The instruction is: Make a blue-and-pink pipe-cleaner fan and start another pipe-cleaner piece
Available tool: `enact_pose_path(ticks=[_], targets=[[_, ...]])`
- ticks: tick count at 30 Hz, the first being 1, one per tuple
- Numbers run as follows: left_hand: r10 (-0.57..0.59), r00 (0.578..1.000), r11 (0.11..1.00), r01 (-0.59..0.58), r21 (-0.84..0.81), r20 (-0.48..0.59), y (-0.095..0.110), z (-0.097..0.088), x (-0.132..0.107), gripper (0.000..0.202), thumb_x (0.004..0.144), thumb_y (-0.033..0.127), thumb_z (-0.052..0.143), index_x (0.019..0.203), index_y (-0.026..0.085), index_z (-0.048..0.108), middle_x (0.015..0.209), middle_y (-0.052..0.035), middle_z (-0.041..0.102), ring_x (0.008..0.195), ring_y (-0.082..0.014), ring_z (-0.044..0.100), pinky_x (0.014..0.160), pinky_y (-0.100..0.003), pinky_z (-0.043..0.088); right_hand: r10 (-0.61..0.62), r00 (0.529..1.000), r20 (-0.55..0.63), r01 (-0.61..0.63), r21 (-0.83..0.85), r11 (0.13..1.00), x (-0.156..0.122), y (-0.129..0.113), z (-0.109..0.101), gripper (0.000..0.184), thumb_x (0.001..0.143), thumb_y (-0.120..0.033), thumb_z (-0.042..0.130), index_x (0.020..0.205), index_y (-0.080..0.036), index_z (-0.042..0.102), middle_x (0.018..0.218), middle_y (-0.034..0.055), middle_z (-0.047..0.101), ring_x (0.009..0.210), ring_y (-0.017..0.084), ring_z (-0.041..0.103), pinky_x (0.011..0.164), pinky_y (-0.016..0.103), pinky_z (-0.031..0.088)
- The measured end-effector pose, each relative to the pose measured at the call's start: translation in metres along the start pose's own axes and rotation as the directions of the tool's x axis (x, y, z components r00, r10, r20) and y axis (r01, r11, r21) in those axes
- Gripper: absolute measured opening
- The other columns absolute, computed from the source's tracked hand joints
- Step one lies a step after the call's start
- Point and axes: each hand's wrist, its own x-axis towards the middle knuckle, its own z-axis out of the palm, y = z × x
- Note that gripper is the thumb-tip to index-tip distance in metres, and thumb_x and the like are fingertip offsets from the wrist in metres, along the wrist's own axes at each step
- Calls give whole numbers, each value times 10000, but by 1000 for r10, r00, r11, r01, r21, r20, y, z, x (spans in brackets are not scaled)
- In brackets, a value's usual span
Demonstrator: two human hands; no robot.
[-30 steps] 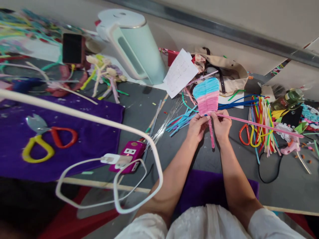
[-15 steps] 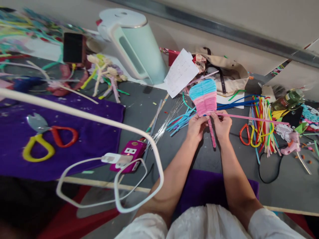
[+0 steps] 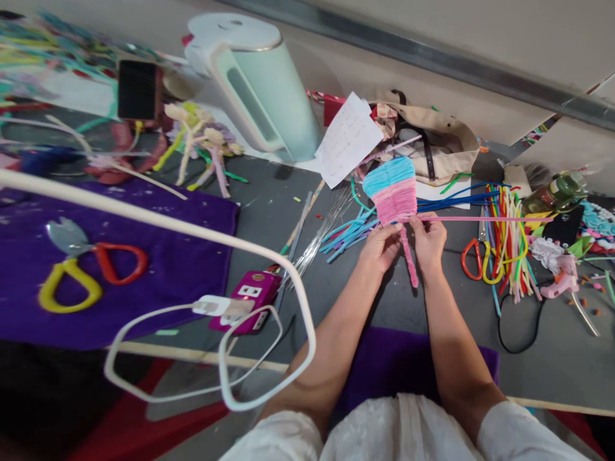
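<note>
Between both hands is a fan-shaped pipe-cleaner piece (image 3: 394, 192), blue across its far end and pink nearer me, with a fuzzy pink stem hanging toward me. My left hand (image 3: 383, 244) pinches its lower left edge. My right hand (image 3: 427, 241) is closed at the lower right edge, thumb and finger on a long pink pipe cleaner (image 3: 490, 219) that sticks out to the right. Blue pipe cleaners (image 3: 348, 234) lie just left of my left hand. Right of my right hand are scissors (image 3: 473, 259) with red and yellow handles.
A pale green kettle (image 3: 273, 96) stands behind. A white cable (image 3: 192, 221) loops across the front left, near a purple power strip (image 3: 250, 298). Larger scissors (image 3: 72, 246) lie on purple cloth (image 3: 192, 275). A pink glue gun (image 3: 564, 278) and bundled pipe cleaners (image 3: 514, 250) are at right.
The free end of the long pink pipe cleaner has swung away from me, so it now lies nearly level. Both hands keep their hold, and the fan-shaped piece has barely shifted.
</note>
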Motion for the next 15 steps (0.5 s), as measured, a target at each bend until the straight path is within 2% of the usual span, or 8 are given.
enact_pose_path(ticks=[5, 9, 15], targets=[[-32, 999, 999, 32, -26, 18, 0, 0, -2, 267, 508, 107, 825, 712, 147, 658, 617, 21, 670, 553, -88, 593, 613, -214, 509, 100, 993, 54, -108, 160, 981, 1, 5, 2, 289, 778, -457, 657, 790, -174, 598, 688, -12, 612, 605, 124, 559, 589, 257, 481], [-34, 996, 999, 34, -10, 79, 1, 2, -5, 251, 538, 129, 827, 740, 144, 678, 648, 6, 679, 593, -100, 620, 644, -218, 521, 113, 990, 87, -130, 232, 964, 2, 6, 3, 306, 772, -479, 656, 778, -182, 586, 668, -14, 607, 581, 113, 546, 576, 250, 484], [6, 994, 999, -9, 34, 111, 0, 4, -9, 244, 537, 154, 844, 720, 130, 685, 608, 10, 647, 531, -76, 570, 541, -192, 462, 162, 974, 161, -208, 335, 919, 4, 9, 2, 352, 725, -522, 704, 761, -196, 576, 662, -21, 611, 561, 123, 542, 570, 285, 499]])
